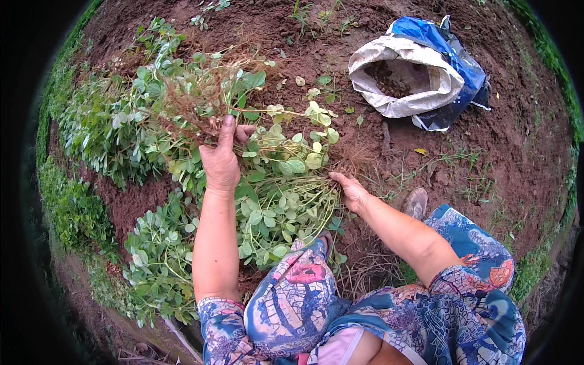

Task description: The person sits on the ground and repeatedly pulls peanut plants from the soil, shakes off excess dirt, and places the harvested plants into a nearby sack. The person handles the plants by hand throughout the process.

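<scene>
My left hand [222,159] is closed around the base of some uprooted leafy plants, probably peanut plants, beside a tangle of brown roots [191,107]. A yellowing leafy stem [283,112] sticks out to the right of that hand. Lower and to the right, my right hand [351,191] grips the root end of a second bunch of green plants [273,210]. Its stems fan leftward over my shin, and thin roots [353,155] spread just above my fingers. Leaves hide part of the left fingers, and whether pods hang on the roots is hard to tell.
A blue and white woven sack [406,102] lies with its mouth facing me, some dark brown matter inside. Heaped plants [109,123] cover the soil on the left, more [159,260] below. My shoe [416,203] rests on reddish-brown soil [515,150] with weeds.
</scene>
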The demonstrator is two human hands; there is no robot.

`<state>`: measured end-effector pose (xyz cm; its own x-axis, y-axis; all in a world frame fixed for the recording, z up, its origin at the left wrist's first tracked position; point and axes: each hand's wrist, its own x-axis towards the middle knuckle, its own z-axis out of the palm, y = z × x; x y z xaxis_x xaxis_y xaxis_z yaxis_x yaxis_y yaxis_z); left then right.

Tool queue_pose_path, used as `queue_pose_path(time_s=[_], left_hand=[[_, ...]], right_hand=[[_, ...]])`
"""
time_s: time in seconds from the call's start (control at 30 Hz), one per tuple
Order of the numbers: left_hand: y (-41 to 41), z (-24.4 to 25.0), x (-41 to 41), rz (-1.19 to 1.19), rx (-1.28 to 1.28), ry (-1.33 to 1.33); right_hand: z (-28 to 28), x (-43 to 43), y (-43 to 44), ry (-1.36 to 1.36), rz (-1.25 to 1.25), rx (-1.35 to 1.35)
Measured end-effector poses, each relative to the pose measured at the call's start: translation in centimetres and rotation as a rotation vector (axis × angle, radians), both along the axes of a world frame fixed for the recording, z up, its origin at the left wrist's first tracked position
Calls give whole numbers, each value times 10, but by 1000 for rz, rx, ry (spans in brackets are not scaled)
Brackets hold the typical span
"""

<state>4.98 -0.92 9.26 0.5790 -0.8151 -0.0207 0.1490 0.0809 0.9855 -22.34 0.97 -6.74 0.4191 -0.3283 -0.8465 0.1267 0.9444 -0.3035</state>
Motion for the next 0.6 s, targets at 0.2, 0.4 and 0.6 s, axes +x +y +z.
queue_pose_path(time_s=[0.2,0.4,0.6], left_hand=[[40,154,79,545,-243,-269],[40,164,30,-145,113,-945],[37,83,-41,-439,268,-884]], right_hand=[[46,-24,-24,-48,46,-276],[134,12,-24,-72,-151,-259],[222,84,-57,-716,-83,-331]])
